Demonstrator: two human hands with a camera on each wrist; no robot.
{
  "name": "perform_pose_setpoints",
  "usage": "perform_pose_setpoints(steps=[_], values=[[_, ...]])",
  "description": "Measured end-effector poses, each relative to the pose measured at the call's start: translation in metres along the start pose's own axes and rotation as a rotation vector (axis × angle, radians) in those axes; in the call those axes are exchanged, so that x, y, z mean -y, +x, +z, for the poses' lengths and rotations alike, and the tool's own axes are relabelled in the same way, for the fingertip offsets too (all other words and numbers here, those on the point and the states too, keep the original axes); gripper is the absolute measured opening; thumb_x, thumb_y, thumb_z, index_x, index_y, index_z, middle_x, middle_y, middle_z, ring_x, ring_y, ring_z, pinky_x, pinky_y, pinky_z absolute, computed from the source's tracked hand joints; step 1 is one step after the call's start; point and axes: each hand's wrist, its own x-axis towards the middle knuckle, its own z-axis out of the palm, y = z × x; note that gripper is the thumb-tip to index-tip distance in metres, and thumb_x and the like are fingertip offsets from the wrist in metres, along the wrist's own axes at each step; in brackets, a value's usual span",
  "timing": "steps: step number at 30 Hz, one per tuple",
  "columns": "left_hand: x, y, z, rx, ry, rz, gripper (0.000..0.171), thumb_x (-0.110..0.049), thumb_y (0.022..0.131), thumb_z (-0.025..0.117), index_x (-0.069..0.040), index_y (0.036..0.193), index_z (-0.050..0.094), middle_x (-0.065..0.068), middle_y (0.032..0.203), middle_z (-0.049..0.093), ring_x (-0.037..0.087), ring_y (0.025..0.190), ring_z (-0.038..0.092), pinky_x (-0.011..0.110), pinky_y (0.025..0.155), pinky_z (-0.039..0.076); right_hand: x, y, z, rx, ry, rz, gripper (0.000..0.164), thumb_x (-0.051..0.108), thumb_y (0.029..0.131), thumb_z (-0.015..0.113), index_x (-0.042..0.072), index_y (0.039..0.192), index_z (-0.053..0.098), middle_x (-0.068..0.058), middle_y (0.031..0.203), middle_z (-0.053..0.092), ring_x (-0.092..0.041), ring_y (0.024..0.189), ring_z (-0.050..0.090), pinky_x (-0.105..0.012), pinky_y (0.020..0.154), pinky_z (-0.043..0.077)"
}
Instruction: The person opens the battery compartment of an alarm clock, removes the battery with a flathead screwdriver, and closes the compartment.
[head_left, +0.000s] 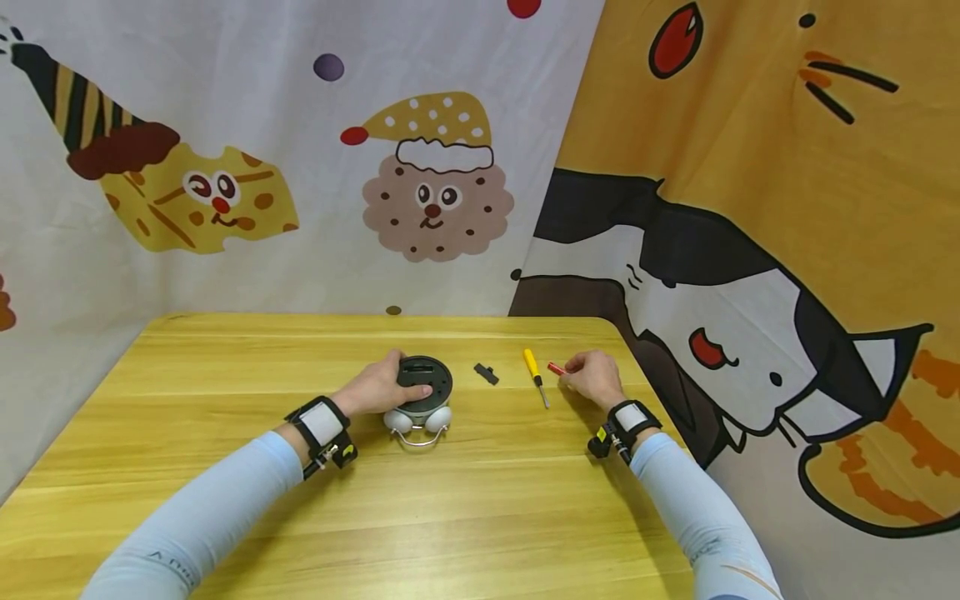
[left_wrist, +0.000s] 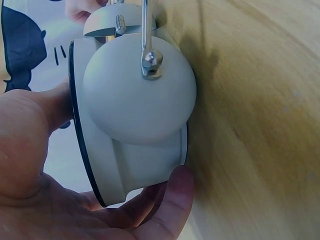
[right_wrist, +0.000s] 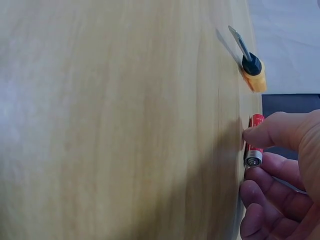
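My left hand [head_left: 375, 389] grips a twin-bell alarm clock [head_left: 439, 383], its thumb across the dark back, which faces up. A narrow slot shows in that back. The clock's two pale bells and wire handle point toward me; in the left wrist view one round bell [left_wrist: 137, 90] fills the middle, and fingers curl round the pale case. Whether the clock touches the table cannot be told. Over on the right, my right hand [head_left: 596, 379] pinches a red battery [head_left: 555, 368] between thumb and fingers. Its silver end shows in the right wrist view, close to the tabletop.
Between the hands lie a small dark plastic cover [head_left: 487, 374] and a screwdriver [head_left: 532, 364] with a yellow handle, its tip toward me. The wooden table [head_left: 420, 525] ends at the back against a printed cloth [head_left: 300, 283], which also hangs along the right side.
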Motion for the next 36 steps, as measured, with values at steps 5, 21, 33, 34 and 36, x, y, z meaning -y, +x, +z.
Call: perform_pose_setpoints(steps=[5, 21, 33, 34, 36], values=[[0.000, -0.001, 0.000, 0.004, -0.003, -0.002, 0.092, -0.057, 0.104, 0.077, 0.003, 0.163, 0.039, 0.035, 0.155, 0.061, 0.044, 0.137, 0.066, 0.058, 0.115, 0.055, 0.001, 0.000, 0.001, 0.013, -0.006, 0.014, 0.031, 0.031, 0.091, 0.093, 0.009, 0.112, 0.087, -0.010, 0.105, 0.086, -0.025, 0.090, 0.074, -0.036, 0.080, 0.053], [-0.001, -0.002, -0.002, 0.008, 0.001, -0.001, 0.095, -0.058, 0.104, 0.077, 0.004, 0.164, 0.038, 0.035, 0.155, 0.061, 0.045, 0.137, 0.066, 0.059, 0.114, 0.055, 0.037, -0.003, -0.007, -0.026, -0.064, -0.092, 0.041, 0.041, 0.098, 0.084, 0.010, 0.124, 0.084, -0.013, 0.121, 0.085, -0.034, 0.108, 0.079, -0.052, 0.096, 0.061], [-0.001, -0.001, -0.001, -0.003, 0.000, 0.020, 0.091, -0.054, 0.105, 0.076, 0.006, 0.163, 0.039, 0.036, 0.154, 0.061, 0.047, 0.139, 0.065, 0.059, 0.116, 0.054, 0.082, -0.008, -0.002, 0.015, -0.003, -0.179, 0.047, 0.042, 0.097, 0.084, 0.009, 0.131, 0.082, -0.012, 0.124, 0.084, -0.030, 0.106, 0.080, -0.047, 0.092, 0.062], [-0.001, -0.001, -0.001, -0.003, 0.003, 0.021, 0.091, -0.054, 0.105, 0.076, 0.006, 0.163, 0.039, 0.036, 0.154, 0.061, 0.047, 0.139, 0.066, 0.059, 0.116, 0.055, 0.084, -0.008, 0.000, 0.016, 0.000, -0.187, 0.048, 0.042, 0.097, 0.084, 0.009, 0.132, 0.082, -0.012, 0.124, 0.084, -0.030, 0.105, 0.080, -0.047, 0.091, 0.062], [0.000, 0.000, -0.001, -0.003, 0.009, 0.022, 0.092, -0.055, 0.105, 0.076, 0.007, 0.163, 0.039, 0.036, 0.154, 0.061, 0.047, 0.139, 0.066, 0.060, 0.116, 0.055, 0.089, -0.009, 0.002, 0.020, 0.001, -0.201, 0.049, 0.042, 0.097, 0.084, 0.008, 0.133, 0.081, -0.012, 0.123, 0.084, -0.029, 0.103, 0.080, -0.045, 0.090, 0.062]])
